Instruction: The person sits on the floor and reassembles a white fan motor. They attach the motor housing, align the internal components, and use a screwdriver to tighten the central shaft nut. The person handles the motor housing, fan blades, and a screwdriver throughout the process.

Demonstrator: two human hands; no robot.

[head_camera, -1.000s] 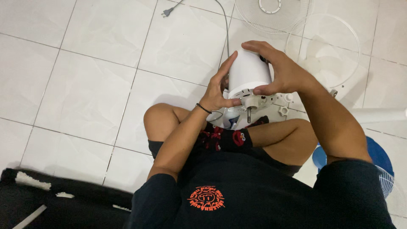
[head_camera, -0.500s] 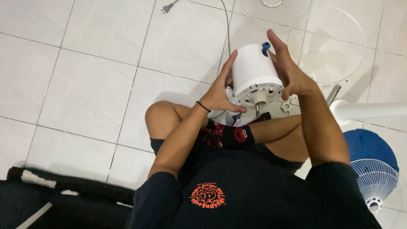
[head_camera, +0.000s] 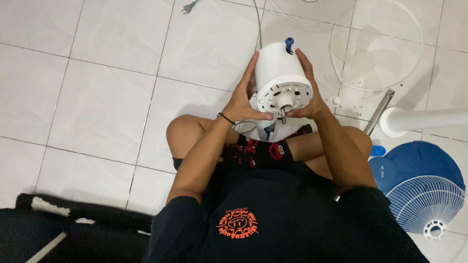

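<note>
Hands, left (head_camera: 241,100) and right (head_camera: 308,92), clasped the white fan motor housing (head_camera: 280,73) from both sides, its shaft (head_camera: 283,113) facing the person.

**Printed marks only, no packages or screens**

No package, sign or screen is showing anywhere on the tiled floor. Two label-like marks are appearing. A round orange emblem (head_camera: 237,223) is sitting on the chest of the person's dark shirt (its lettering is too small to tell apart). A small white printed mark (head_camera: 388,166) is lying on the blue round fan base (head_camera: 414,165) at the right edge, just above the white wire grille (head_camera: 425,204) that is overlapping it.
</note>
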